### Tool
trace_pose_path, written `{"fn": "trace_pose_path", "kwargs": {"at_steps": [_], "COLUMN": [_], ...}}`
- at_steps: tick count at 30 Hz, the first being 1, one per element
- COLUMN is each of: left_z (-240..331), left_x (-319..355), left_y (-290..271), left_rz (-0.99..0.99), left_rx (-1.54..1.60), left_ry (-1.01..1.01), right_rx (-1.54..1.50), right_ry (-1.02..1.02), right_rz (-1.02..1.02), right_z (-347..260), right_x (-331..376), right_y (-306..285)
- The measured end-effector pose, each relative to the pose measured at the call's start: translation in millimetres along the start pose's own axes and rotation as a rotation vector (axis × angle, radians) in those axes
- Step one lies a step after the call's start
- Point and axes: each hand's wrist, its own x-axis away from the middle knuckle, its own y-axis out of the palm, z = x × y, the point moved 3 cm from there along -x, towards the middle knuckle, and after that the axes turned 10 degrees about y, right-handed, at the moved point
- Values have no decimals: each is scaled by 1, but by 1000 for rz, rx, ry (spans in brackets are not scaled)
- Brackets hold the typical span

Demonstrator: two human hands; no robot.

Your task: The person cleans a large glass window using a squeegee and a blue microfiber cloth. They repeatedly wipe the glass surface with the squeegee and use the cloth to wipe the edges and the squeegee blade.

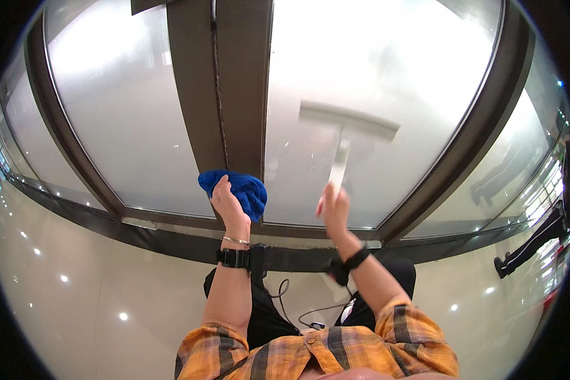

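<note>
My right hand [334, 206] is closed round the white handle of a squeegee [349, 120]. Its long pale head lies across the frosted glass door panel [386, 69], slightly tilted, lower at its right end; motion blurs it a little. A bunched blue cloth [250, 193] is in my left hand [228, 202], fingers curled against it, in front of the dark door frame [237, 95]. Whether the cloth touches the frame I cannot tell. Both wrists carry black straps, and a bracelet circles the left one.
Another frosted panel [120, 101] stands left of the frame. A dark sill [171, 247] runs along the bottom, above a glossy beige floor [76, 297]. Black cables [284, 297] hang near my knees. At the far right a person's leg [532, 240] shows.
</note>
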Motion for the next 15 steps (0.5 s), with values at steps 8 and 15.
{"fn": "trace_pose_path", "kwargs": {"at_steps": [8,15], "left_z": [2,1], "left_x": [0,1], "left_y": [1,-1], "left_rz": [-13,26], "left_rx": [-28,13], "left_ry": [15,-40], "right_rx": [-36,550], "right_ry": [-80,167], "right_rz": [-9,-14], "right_z": [-93,136], "right_x": [-56,27], "right_y": [37,-2]}}
